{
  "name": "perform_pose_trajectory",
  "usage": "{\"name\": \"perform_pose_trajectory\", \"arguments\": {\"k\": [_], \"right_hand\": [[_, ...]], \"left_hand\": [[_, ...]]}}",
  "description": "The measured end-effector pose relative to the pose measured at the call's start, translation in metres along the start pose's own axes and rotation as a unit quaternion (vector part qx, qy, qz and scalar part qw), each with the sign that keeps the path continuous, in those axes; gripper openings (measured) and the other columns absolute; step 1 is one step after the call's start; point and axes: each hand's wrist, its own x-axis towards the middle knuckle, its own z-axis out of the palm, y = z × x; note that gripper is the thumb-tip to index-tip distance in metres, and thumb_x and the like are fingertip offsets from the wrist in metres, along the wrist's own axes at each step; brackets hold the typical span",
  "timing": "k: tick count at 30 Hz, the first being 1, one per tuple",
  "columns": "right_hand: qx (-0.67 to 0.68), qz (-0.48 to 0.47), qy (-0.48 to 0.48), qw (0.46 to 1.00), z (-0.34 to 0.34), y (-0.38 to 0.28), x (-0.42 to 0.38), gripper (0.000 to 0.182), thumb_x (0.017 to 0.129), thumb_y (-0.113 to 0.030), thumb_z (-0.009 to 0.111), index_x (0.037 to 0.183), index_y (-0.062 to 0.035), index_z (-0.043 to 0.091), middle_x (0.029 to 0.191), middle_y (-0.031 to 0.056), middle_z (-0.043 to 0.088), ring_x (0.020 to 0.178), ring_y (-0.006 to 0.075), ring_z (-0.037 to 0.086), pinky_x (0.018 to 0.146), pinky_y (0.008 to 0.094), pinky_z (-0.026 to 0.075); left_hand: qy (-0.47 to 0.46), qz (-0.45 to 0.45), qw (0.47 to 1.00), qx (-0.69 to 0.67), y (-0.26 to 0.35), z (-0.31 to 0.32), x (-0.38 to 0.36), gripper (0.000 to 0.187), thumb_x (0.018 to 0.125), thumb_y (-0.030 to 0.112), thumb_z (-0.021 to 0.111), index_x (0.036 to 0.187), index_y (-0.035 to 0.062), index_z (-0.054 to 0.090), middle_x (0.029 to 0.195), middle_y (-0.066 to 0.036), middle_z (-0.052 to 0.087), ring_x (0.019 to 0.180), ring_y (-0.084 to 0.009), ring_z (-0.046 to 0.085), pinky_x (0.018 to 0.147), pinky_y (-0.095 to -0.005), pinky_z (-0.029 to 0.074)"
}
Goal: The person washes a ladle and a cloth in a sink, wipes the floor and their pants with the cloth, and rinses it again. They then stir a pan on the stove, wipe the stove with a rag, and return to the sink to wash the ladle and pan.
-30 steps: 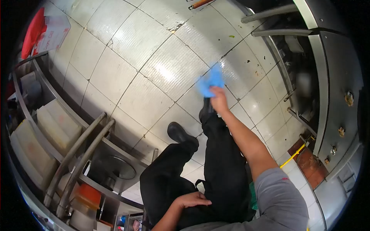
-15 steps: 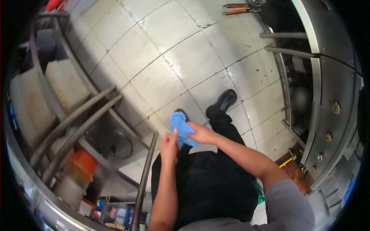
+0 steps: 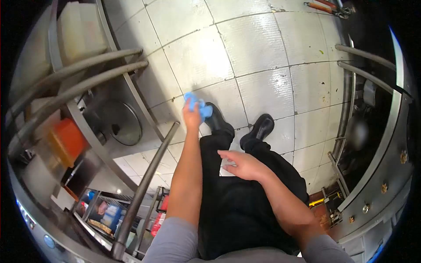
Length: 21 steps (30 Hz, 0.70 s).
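A crumpled blue cloth [image 3: 204, 109] is bunched in my left hand [image 3: 192, 117], with its fingers closed round it. Folds of it stick out past the fingertips, above the floor beside one black shoe [image 3: 218, 120]. My right hand [image 3: 242, 165] holds nothing. Its thumb and fingers are apart, over the black trousers in front of my body, and it does not touch the cloth.
Wet white floor tiles [image 3: 197, 57] lie ahead. On the left stands a metal rack with tubular legs [image 3: 87, 85], an orange container [image 3: 71, 136] and a round lid [image 3: 120, 122]. A steel unit with brass-coloured knobs [image 3: 384, 188] lines the right; orange-handled tools [image 3: 322, 6] lie beyond.
Both hands were together on the blue cloth. My right hand has let go and drawn back toward my body, while my left has moved forward with the cloth. The camera view has turned.
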Motion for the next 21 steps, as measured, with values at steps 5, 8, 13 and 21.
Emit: {"name": "perform_pose_trajectory", "arguments": {"k": [5,8,13,21], "right_hand": [[0.087,-0.065,0.05,0.993,-0.005,0.025,0.0,0.05,0.089,-0.019,0.063,0.135,-0.0066,0.047,0.115,0.013,0.063,0.097,0.022,0.063,0.084,0.0344,0.05],[0.078,-0.06,0.022,0.995,-0.002,0.025,0.0,0.048,0.089,-0.02,0.061,0.134,-0.0077,0.047,0.111,0.0122,0.065,0.094,0.0236,0.064,0.083,0.0344,0.05],[0.03,-0.05,-0.017,0.998,-0.001,0.019,-0.002,0.049,0.089,-0.021,0.061,0.135,-0.0084,0.047,0.112,0.0122,0.065,0.094,0.0272,0.064,0.081,0.0346,0.05],[0.141,-0.069,-0.038,0.987,-0.008,0.02,0.009,0.047,0.091,-0.012,0.06,0.136,-0.0109,0.047,0.109,0.0066,0.065,0.081,0.0129,0.055,0.077,0.0281,0.047]], "left_hand": [[-0.132,0.176,0.88,0.42,-0.042,0.065,-0.104,0.05,0.081,0.006,0.055,0.13,-0.0041,0.05,0.148,-0.022,0.032,0.138,-0.0466,0.02,0.109,-0.0597,0.022],[-0.253,0.294,0.755,0.528,-0.077,0.066,-0.138,0.036,0.085,0.019,0.051,0.106,-0.0061,0.066,0.125,-0.02,0.055,0.127,-0.0385,0.042,0.109,-0.0552,0.026],[-0.207,0.262,0.786,0.52,-0.077,0.05,-0.083,0.022,0.084,0.016,0.05,0.085,0.0085,0.071,0.102,-0.01,0.064,0.104,-0.0254,0.055,0.097,-0.0483,0.038],[0.032,0.015,0.977,0.209,-0.055,-0.003,-0.049,0.047,0.082,0.009,0.053,0.129,0.0103,0.055,0.115,-0.027,0.059,0.101,-0.0442,0.056,0.09,-0.0462,0.045]]}}
